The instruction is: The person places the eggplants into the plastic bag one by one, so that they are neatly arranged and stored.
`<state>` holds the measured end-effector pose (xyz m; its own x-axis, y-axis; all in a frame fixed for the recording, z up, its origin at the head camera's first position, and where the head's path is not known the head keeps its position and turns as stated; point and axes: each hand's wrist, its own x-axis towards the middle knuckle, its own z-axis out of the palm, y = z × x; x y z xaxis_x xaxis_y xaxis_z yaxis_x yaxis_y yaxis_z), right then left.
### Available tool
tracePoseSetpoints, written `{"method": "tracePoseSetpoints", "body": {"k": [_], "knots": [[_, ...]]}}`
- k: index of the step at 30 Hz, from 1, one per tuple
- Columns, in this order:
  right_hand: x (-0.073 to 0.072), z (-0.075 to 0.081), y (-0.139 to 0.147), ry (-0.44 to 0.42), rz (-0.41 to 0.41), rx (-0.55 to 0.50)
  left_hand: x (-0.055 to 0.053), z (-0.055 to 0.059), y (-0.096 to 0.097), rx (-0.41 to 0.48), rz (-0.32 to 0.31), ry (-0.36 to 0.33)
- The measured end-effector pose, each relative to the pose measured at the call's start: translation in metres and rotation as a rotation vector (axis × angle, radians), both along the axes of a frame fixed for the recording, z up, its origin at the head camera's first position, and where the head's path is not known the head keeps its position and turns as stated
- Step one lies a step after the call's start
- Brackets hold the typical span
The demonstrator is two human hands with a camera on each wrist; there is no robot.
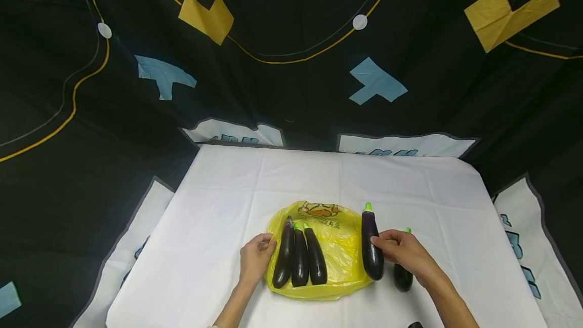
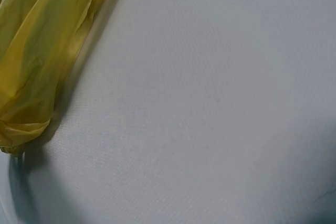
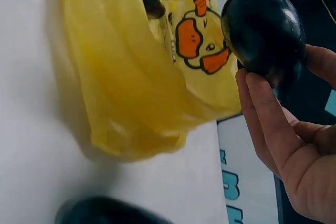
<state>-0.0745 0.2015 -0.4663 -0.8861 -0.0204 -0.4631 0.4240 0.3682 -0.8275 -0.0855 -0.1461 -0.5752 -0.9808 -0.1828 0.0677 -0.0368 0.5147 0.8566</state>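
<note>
A yellow plastic bag (image 1: 343,262) with a cartoon print lies spread on the table, its mouth facing up. Three dark purple eggplants (image 1: 300,262) rest side by side in its left half. At the bag's left edge my left hand (image 1: 257,259) pinches the plastic; the left wrist view shows bag (image 2: 37,61) but no hand. My right hand (image 1: 405,252) grips another eggplant (image 1: 371,247) between thumb and fingers, over the bag's right edge, green stem end pointing away. In the right wrist view, the rounded end of this eggplant (image 3: 262,24) faces the camera.
Partly under my right hand, another eggplant (image 1: 403,278) lies on the white tablecloth (image 1: 218,206). A dark rounded end (image 1: 415,325) shows at the bottom edge of the head view. Behind the table hangs a black cloth (image 1: 282,95) with yellow and blue patches.
</note>
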Motion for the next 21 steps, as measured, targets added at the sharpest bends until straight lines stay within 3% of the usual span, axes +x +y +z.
{"method": "tracePoseSetpoints", "body": {"k": [8, 21], "knots": [[-0.004, 0.000, -0.023, 0.011, 0.015, -0.009, 0.001, 0.000, 0.000, 0.004, 0.008, 0.001], [-0.007, -0.007, -0.049, 0.057, 0.107, 0.017, 0.001, 0.000, -0.001, 0.003, 0.003, -0.004]]}}
